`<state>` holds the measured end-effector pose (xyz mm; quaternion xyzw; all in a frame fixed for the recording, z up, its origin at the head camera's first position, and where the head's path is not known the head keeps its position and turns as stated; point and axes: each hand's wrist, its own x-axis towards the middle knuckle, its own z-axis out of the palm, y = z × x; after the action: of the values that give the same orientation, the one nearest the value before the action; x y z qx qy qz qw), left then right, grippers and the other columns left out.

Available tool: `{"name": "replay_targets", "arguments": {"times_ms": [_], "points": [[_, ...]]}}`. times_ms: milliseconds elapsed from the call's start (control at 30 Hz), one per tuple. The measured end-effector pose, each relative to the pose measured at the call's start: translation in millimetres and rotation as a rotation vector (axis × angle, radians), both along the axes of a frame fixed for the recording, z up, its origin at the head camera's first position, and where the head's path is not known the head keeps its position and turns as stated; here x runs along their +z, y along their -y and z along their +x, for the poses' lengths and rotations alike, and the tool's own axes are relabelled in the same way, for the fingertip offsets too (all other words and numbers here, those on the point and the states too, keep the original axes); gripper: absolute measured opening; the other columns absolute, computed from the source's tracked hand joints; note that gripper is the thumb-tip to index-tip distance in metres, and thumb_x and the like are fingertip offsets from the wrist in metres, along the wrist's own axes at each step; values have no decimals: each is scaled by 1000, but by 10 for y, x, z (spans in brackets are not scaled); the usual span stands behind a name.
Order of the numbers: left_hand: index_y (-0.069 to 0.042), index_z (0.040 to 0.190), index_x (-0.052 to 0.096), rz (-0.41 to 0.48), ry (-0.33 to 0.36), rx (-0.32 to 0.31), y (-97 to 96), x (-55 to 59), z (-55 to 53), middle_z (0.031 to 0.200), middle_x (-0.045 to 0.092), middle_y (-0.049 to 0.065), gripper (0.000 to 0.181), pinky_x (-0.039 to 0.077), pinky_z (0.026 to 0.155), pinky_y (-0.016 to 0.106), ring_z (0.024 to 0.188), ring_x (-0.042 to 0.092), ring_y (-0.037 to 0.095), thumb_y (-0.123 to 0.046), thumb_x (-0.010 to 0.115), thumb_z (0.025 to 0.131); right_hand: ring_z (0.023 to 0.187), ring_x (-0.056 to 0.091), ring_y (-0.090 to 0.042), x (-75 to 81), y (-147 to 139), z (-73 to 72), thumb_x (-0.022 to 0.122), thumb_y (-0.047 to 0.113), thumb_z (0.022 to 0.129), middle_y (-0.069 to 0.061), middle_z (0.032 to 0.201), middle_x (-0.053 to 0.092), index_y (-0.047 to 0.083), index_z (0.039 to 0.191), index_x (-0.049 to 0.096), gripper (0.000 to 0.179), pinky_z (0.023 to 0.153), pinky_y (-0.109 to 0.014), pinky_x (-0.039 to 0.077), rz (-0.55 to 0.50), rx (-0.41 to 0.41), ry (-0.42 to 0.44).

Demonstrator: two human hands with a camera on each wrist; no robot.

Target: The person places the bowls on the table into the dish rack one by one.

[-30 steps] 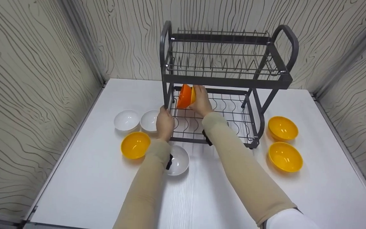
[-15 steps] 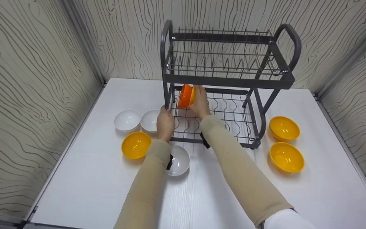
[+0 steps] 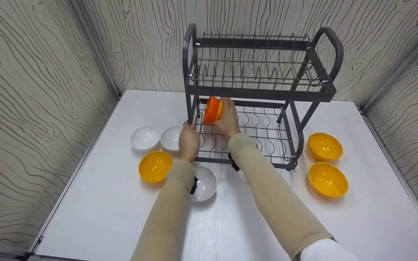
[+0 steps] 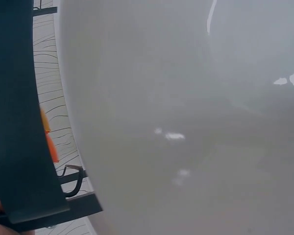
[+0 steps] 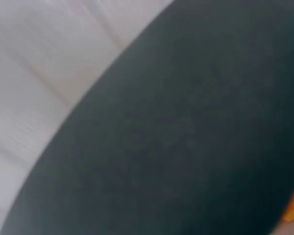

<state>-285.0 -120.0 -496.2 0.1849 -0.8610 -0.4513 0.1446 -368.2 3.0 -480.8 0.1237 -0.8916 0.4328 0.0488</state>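
Note:
In the head view, my left hand grips the front left post of a dark two-tier dish rack. My right hand reaches into the lower tier and holds an orange bowl tipped on its side, a yellow strip showing between it and the fingers. Part of that bowl is hidden by the hand. The left wrist view has the rack's dark frame, with fingers at its lower corner. A dark bar fills most of the right wrist view, orange showing at the edge.
Two white bowls and a yellow bowl stand left of the rack. Another white bowl sits under the left wrist. Two yellow bowls stand at the right. Patterned walls enclose the white table.
My right forearm has shifted slightly left, and the orange bowl has turned a little in its place. My left hand keeps its grip on the rack post.

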Motion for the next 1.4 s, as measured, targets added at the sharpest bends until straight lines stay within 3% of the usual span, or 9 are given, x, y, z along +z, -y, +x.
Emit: {"name": "replay_targets", "arguments": {"times_ms": [300,533,900,1400], "points": [[-2,127,44,10,-13,-3,-7,3,13,116,62,16,34,50,91,40,106,60,27,-19,35,100,142,20,-29,8,-23,-1,71,6,75,-10,156,8,25,149,12,96,114,-45,23,22,1,17],[1,131,42,-9,-18,-12,10,13,33,119,61,18,37,50,91,40,109,60,27,-19,33,100,144,8,-30,-4,-57,6,70,12,79,-10,157,4,20,149,12,91,116,-44,16,100,12,35],[0,132,41,-5,-8,-7,4,2,12,119,61,17,38,50,92,39,107,60,27,-19,34,100,144,8,-30,6,-83,24,69,10,80,-9,157,0,24,148,8,93,116,-44,19,120,16,55],[-1,132,41,20,-13,-30,20,4,23,122,59,17,39,48,94,39,112,58,27,-21,30,101,143,15,-31,10,-250,98,73,15,78,-10,157,5,24,147,12,92,115,-46,21,199,71,-82]]}}
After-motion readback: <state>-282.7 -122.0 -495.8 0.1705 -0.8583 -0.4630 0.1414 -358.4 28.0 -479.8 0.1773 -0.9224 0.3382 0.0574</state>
